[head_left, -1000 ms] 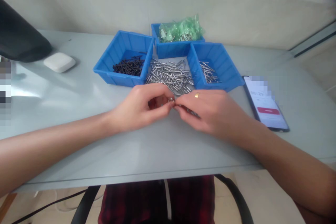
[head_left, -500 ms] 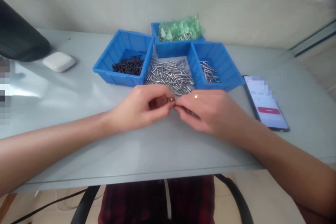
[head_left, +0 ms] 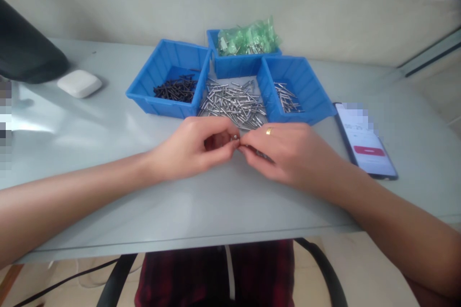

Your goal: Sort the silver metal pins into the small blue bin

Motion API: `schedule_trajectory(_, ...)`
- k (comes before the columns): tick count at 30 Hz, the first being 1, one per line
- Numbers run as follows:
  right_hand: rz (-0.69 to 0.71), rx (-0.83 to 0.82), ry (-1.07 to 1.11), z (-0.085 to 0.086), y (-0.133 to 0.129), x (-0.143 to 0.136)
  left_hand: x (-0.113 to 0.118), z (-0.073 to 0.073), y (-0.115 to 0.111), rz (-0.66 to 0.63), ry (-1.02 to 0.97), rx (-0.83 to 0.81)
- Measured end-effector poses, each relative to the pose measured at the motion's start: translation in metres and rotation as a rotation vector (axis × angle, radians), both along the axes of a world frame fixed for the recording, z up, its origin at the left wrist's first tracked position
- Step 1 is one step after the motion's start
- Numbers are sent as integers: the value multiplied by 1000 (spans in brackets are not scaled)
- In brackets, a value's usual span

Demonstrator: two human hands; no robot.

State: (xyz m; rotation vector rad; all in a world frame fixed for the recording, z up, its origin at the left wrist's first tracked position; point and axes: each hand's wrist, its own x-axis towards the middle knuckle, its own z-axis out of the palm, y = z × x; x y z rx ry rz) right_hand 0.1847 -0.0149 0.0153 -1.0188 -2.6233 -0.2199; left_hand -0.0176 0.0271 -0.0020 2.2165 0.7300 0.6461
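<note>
My left hand (head_left: pixel 205 146) is closed in a pinch on a small metal pin (head_left: pixel 235 137), of which only a shiny end shows. Touching it at the fingertips is my right hand (head_left: pixel 281 151), with a gold ring; its fingers are pressed together, and small metal pieces show partly beneath them. Just beyond both hands lies a pile of silver metal pins (head_left: pixel 234 100) on the grey table (head_left: pixel 173 211). A blue bin (head_left: pixel 162 105) to the left holds dark screws (head_left: pixel 176 89). Another blue bin (head_left: pixel 313 93) to the right contains some silver pins (head_left: pixel 286 97).
A third blue bin (head_left: pixel 237 67) at the back holds a green plastic bag (head_left: pixel 250 38). On the right lies a phone (head_left: pixel 370 148). A white case (head_left: pixel 79 83) and a dark object (head_left: pixel 30 48) stand at the left, near the wall.
</note>
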Motion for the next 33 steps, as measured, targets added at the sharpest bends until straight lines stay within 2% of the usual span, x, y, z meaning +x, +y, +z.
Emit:
schedule_trajectory(23, -8, -36, -60, 1, -1, 0, 0, 1, 1, -39, 60, 73)
schedule_trajectory(33, -1, 6, 1, 1, 0, -1, 0, 1, -1, -11, 32, -11)
